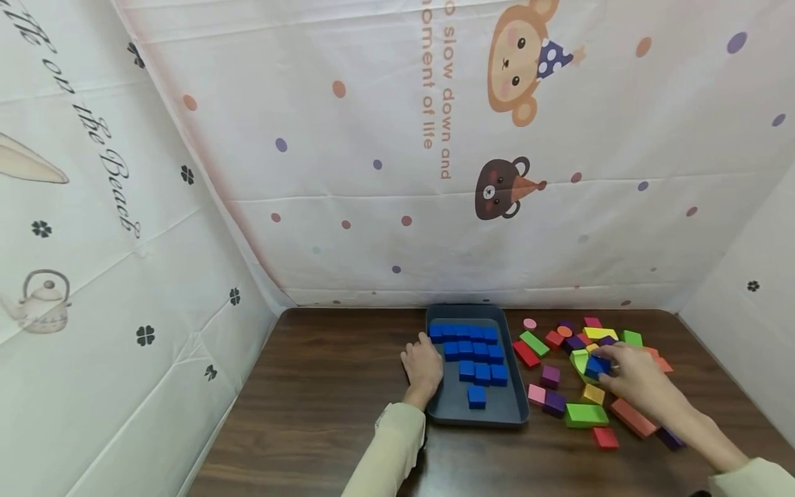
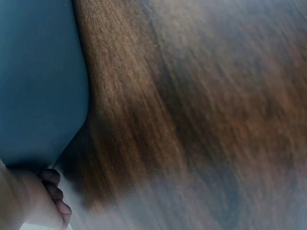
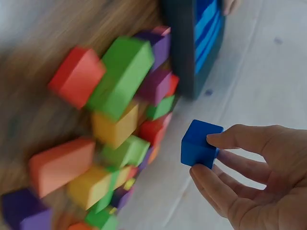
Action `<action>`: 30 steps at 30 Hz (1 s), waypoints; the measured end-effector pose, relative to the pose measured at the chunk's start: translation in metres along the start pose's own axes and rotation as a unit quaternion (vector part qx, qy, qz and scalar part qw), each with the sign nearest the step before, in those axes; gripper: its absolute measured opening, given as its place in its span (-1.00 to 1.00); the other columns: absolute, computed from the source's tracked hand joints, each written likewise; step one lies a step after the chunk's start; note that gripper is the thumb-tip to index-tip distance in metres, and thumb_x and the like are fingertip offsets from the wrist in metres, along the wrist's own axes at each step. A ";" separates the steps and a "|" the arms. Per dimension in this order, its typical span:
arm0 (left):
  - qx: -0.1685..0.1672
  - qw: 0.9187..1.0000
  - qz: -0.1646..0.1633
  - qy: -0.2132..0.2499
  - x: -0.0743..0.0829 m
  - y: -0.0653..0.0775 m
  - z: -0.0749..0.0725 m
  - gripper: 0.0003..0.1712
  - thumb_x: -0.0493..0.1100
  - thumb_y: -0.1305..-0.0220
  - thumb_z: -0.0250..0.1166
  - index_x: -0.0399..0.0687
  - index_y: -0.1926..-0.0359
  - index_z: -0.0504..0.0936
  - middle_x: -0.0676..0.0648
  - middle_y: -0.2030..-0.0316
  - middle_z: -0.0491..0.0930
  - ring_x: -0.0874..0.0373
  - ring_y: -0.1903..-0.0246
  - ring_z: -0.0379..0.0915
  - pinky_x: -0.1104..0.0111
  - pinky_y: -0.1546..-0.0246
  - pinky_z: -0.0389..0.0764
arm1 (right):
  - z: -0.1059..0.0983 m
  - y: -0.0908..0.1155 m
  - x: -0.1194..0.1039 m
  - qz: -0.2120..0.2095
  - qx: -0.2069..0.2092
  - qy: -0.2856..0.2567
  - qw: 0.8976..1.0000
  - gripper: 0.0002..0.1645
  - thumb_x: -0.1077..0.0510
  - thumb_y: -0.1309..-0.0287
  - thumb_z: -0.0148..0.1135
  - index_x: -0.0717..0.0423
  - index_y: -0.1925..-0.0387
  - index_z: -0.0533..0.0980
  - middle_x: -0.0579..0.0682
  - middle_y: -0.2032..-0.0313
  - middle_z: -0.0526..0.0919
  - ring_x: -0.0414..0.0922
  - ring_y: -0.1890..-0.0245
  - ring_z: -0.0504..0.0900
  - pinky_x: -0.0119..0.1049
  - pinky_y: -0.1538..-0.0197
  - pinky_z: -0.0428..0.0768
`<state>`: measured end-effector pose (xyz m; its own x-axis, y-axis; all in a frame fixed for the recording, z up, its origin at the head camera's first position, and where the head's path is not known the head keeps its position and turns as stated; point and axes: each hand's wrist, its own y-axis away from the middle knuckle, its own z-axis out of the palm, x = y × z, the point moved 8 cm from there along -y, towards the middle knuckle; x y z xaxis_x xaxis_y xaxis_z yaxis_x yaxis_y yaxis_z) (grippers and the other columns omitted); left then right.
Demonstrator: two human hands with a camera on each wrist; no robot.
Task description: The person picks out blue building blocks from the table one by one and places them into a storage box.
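Note:
A dark grey-blue tray (image 1: pixel 447 412) lies on the table with rows of blue cubes (image 1: pixel 476 395) in it. At its left side, my left hand (image 1: pixel 424 366) grips the rim; in the left wrist view that hand (image 2: pixel 36 199) shows curled fingers beside the tray wall (image 2: pixel 43 86). My right hand (image 1: pixel 640 379) is over the loose blocks to the right of the tray. It pinches one blue cube (image 3: pixel 199 143) between thumb and fingers, held above the pile as the right wrist view shows.
Loose blocks of many colours spread right of the tray, among them a green block (image 1: pixel 586 415), a red block (image 1: pixel 605 437) and an orange block (image 1: pixel 633 417). A printed cloth (image 1: pixel 373 255) hangs behind the wooden table (image 1: pixel 323 414), with more cloth at both sides.

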<state>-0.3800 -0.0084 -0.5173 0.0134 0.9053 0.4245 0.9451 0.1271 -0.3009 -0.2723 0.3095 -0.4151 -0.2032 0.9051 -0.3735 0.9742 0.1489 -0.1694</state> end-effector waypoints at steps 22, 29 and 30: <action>0.008 1.000 -0.015 -0.014 0.002 -0.001 0.001 -0.83 -0.13 -0.42 0.02 -0.12 0.21 0.47 -0.08 0.50 0.59 -0.02 0.34 0.45 0.15 0.28 0.39 | 0.083 -0.034 -0.114 -0.115 -0.098 -0.086 0.985 -0.64 0.35 0.15 0.43 0.28 0.20 0.61 -0.02 0.31 0.57 -0.22 0.45 0.37 -0.45 0.45 0.44; 0.013 1.000 -0.017 -0.014 0.001 0.000 0.000 -0.83 -0.14 -0.43 0.01 -0.11 0.25 0.46 -0.08 0.53 0.56 -0.01 0.37 0.43 0.17 0.31 0.37 | 0.108 -0.035 -0.116 -0.158 -0.125 -0.094 0.975 -0.65 0.36 0.16 0.43 0.29 0.22 0.61 -0.01 0.32 0.59 -0.26 0.44 0.40 -0.39 0.39 0.55; 0.014 1.000 -0.015 -0.014 0.001 -0.001 -0.001 -0.83 -0.14 -0.43 0.00 -0.10 0.26 0.46 -0.08 0.54 0.55 -0.01 0.37 0.43 0.17 0.32 0.37 | 0.110 -0.036 -0.116 -0.163 -0.126 -0.092 0.974 -0.66 0.35 0.16 0.44 0.28 0.23 0.61 -0.01 0.32 0.59 -0.26 0.43 0.41 -0.37 0.38 0.57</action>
<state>-0.3809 -0.0077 -0.5160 -0.0245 0.9117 0.4102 0.9354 0.1657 -0.3123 -0.2944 0.1556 -0.4657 -0.4978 0.7097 -0.4985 0.8432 0.5305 -0.0867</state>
